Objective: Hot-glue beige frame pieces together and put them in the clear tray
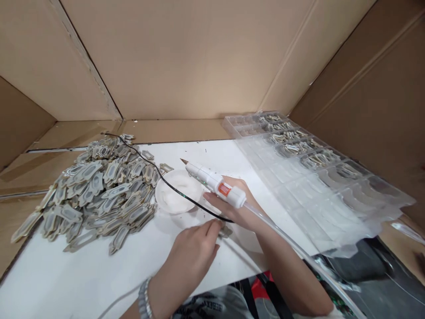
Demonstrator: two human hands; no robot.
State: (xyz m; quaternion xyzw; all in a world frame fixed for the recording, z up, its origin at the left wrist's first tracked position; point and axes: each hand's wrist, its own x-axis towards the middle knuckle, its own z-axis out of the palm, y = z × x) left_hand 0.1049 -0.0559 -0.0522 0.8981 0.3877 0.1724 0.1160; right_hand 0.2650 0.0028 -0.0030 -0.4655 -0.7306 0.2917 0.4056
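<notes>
My right hand is closed around a white pen-shaped tool with a brown pointed tip, an orange-red window and a clear tube at its rear. The tip points up and left, above the far rim of a white bowl with white material in it. My left hand, a beaded bracelet at its wrist, is closed just below my right hand. At its fingertips shows part of a small grey flat piece; the fingers hide the rest. A thin black cord crosses the bowl and runs to my right hand.
On the left lies a large heap of grey frame-shaped flat pieces. A clear compartment tray stands on the right, small metal-looking pieces in its far compartments. Cardboard walls enclose the white work surface.
</notes>
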